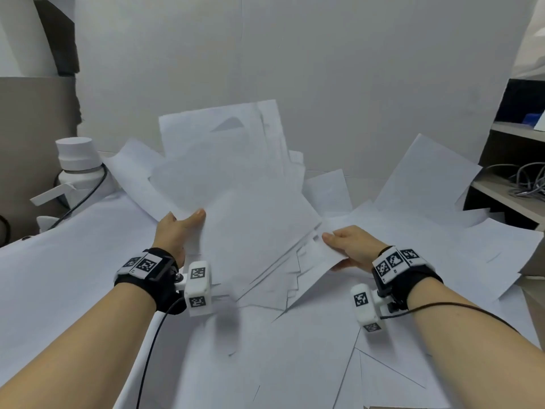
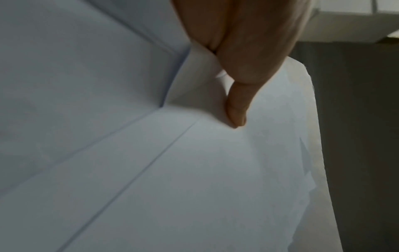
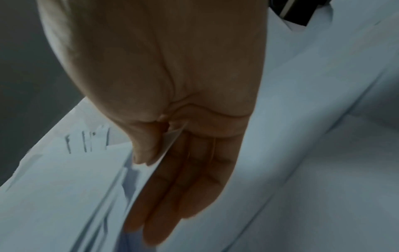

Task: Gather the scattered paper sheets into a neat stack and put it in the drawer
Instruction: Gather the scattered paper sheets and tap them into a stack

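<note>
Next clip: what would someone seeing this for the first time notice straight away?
White paper sheets lie scattered over nearly the whole table. In the middle, the left hand and right hand pinch opposite edges of an uneven, fanned bundle of sheets, tilted up toward the wall. A white bottle stands at far left; shelves with cables sit at right.

The head view looked forward and down from above the table (image 1: 59, 261), taking in both forearms, a wall at the top of the frame and shelves (image 1: 513, 184) at the right edge. The left wrist view sat very close behind the left hand (image 2: 241, 56), facing along it onto paper sheets (image 2: 172, 179). The right wrist view looked equally close along the right hand (image 3: 172, 102). All three views shared the sheets.
</note>
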`<state>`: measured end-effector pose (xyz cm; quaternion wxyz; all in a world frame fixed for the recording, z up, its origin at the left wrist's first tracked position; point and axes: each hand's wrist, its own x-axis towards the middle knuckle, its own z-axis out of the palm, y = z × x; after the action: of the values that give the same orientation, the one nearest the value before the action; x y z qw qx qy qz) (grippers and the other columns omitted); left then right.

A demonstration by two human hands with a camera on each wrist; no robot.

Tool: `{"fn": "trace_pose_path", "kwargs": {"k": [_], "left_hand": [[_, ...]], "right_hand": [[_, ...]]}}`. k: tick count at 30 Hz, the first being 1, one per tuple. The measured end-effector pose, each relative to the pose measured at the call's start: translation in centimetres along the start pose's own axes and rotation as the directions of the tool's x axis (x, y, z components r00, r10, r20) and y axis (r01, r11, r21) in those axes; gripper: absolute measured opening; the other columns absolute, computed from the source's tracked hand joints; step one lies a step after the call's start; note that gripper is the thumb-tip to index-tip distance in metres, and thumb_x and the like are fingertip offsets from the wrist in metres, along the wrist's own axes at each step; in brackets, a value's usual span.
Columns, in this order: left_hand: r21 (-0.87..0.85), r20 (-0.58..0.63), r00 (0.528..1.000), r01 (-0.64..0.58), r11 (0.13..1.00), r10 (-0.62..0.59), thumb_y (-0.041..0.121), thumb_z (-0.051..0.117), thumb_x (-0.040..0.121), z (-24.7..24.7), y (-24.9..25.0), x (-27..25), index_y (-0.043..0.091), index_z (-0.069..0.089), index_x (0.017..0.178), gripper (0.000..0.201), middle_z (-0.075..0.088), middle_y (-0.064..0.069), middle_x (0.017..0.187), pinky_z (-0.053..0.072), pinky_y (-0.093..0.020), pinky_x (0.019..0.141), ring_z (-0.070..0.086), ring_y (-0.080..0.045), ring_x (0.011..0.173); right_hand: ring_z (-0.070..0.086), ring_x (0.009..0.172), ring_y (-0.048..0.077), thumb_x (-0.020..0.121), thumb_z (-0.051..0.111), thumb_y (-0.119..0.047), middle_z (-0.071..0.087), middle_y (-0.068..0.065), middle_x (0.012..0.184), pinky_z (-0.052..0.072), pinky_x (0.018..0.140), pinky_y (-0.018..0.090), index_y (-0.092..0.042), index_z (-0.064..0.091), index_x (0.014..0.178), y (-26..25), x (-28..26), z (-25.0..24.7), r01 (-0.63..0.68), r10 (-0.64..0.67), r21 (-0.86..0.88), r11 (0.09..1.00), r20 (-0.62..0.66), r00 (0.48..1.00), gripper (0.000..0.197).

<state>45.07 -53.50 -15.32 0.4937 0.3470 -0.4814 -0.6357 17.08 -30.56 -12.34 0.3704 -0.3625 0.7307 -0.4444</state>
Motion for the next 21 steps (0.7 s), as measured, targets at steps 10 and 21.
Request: {"fn": "trace_pose_path", "kwargs": {"k": [10, 21], "left_hand": [[0.067, 0.057, 0.997, 0.047, 0.997, -0.051, 0.015, 0.074, 0.09, 0.0, -1.1, 0.1, 0.002, 0.063, 0.125, 0.039, 0.074, -0.014, 0.112, 0.056, -0.042, 0.087, 0.071, -0.032, 0.101], [0.146, -0.086, 0.986, 0.155, 0.977, -0.144, 0.022, 0.088, 0.064, -3.2, -4.1, 2.8, -0.001, 0.063, 0.119, 0.065, 0.072, -0.017, 0.113, 0.054, -0.053, 0.096, 0.069, -0.037, 0.106]], "right_hand": [[0.066, 0.081, 0.025, 0.093, 0.067, -0.032, 0.069, 0.015, 0.103, 0.058, 0.075, 0.038, -0.001, 0.064, 0.114, 1.2, 0.4, 0.0, -0.163, 0.18, -0.193, 0.967, 0.069, 0.981, 0.037], [0.067, 0.083, 0.016, 0.089, 0.067, -0.015, 0.068, 0.009, 0.107, 0.052, 0.056, 0.023, -0.007, 0.066, 0.117, 0.6, 1.3, -1.0, -0.324, 0.205, -0.331, 0.886, -0.347, 0.915, 0.029]]}}
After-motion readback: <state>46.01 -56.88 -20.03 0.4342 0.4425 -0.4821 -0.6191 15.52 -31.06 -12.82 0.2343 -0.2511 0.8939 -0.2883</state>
